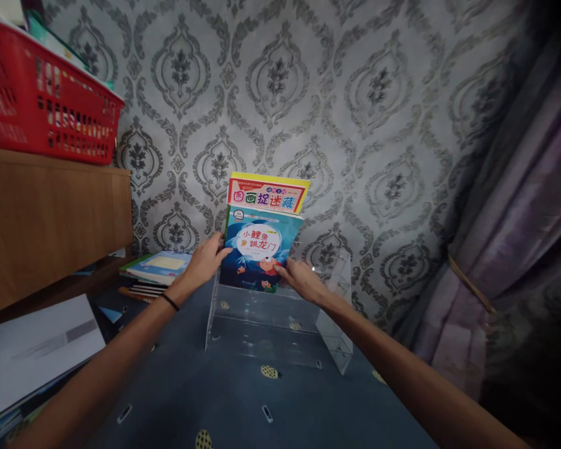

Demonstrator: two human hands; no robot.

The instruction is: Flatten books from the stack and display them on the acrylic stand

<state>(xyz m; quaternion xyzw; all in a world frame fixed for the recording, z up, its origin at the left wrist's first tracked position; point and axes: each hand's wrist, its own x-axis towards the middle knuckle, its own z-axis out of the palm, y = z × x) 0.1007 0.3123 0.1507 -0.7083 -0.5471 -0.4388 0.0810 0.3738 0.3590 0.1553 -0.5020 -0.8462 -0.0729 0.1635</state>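
Observation:
A blue children's book (262,249) with a red fish and Chinese lettering on its cover is between my two hands. My left hand (207,259) grips its left edge, thumb on the front. My right hand (301,278) is closed on its lower right side, thumb over the cover. Behind it stands a second book (266,193) with a red and yellow cover, its top part showing above the blue one. Both are at the upper part of a clear acrylic rack (266,308), whose lower tiers show bare. The blue book's back is hidden.
A dark blue patterned cloth (234,405) covers the table. Stacked books (159,268) and a white-covered stack (42,349) lie to the left. Beyond them is a wooden cabinet (51,218) with a red basket (51,93) on top. A tied curtain (467,324) hangs at right.

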